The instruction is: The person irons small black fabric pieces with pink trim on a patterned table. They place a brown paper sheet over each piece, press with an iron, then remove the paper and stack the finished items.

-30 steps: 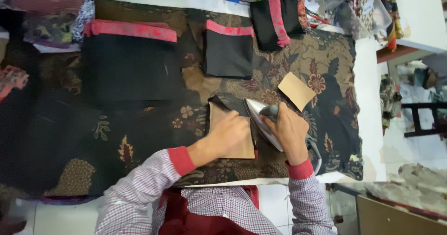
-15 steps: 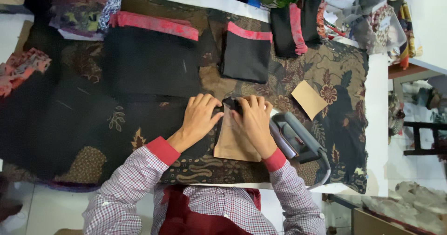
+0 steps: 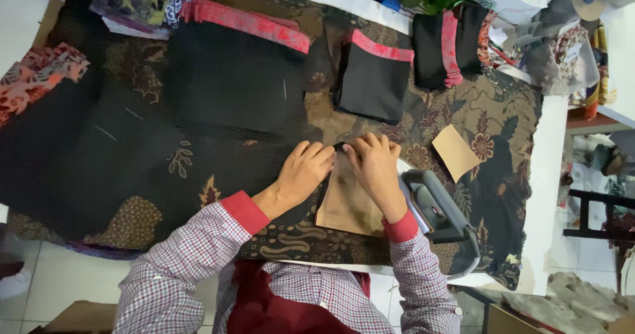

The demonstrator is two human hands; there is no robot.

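Currently both hands press flat on a brown card template [image 3: 347, 205] that lies on dark fabric over the patterned cloth [image 3: 493, 119] covering the worktop [image 3: 552, 195]. The left hand [image 3: 304, 172] rests on the template's upper left corner, fingers spread and released, grasping nothing. The right hand [image 3: 376, 165] sits on the upper right corner; its fingertips [image 3: 350, 150] appear to pinch a dark fabric edge folded over the top of the card, though how firm the grip is cannot be told. The iron [image 3: 440, 215] stands just beside the right wrist, untouched.

To do the fold well, judged from this view: keep the template square under the palms, draw the fabric edge evenly over the card's top, and hold the crease with the fingertips of both hands so that it does not spring back. Keep the right sleeve off the iron.

Compared with one second earlier, the right hand has left the iron, which now lies parked at the right. Both hands have moved to the template's upper edge. A second card piece [image 3: 456, 152] is unchanged.
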